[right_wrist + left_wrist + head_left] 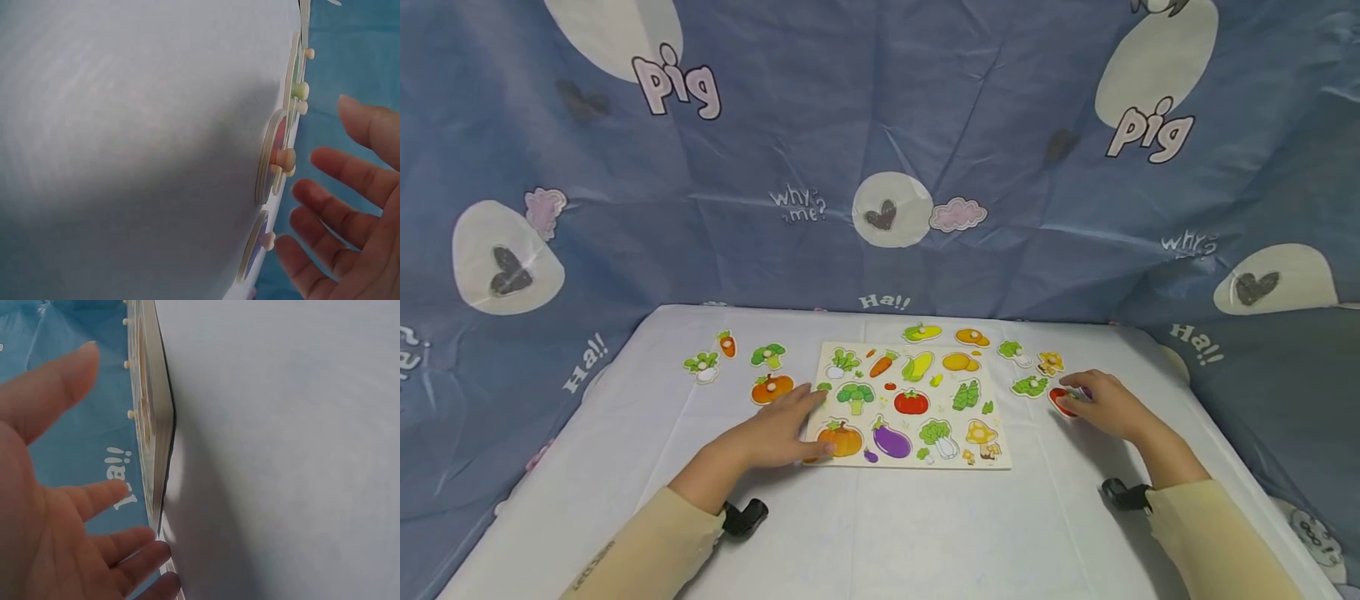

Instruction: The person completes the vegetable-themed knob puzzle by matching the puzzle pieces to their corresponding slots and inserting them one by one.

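Observation:
A wooden vegetable puzzle board (pixel 917 467) lies on the table, its edge (pixel 165 419) also showing in the left wrist view. My left hand (pixel 778 429) is at the board's left edge, thumb over the printed pumpkin, fingers spread and holding nothing. To the right, my right hand (pixel 1105 404) hovers over a red tomato piece (pixel 1060 402), partly covering it. In the right wrist view the relaxed fingers (pixel 331 203) stand beside the tomato piece's knob (pixel 285 160), apart from it. A purple eggplant piece (pixel 253 250) lies beside the tomato piece, mostly hidden under the hand in the head view.
Left of the board lie a pumpkin piece (pixel 762 392), a broccoli piece (pixel 768 356), a carrot piece (pixel 727 343) and a radish piece (pixel 702 365). Corn (pixel 922 332), potato (pixel 973 337), cabbage (pixel 1011 351), mushroom (pixel 1050 362) and green leafy (pixel 1028 386) pieces lie behind and right.

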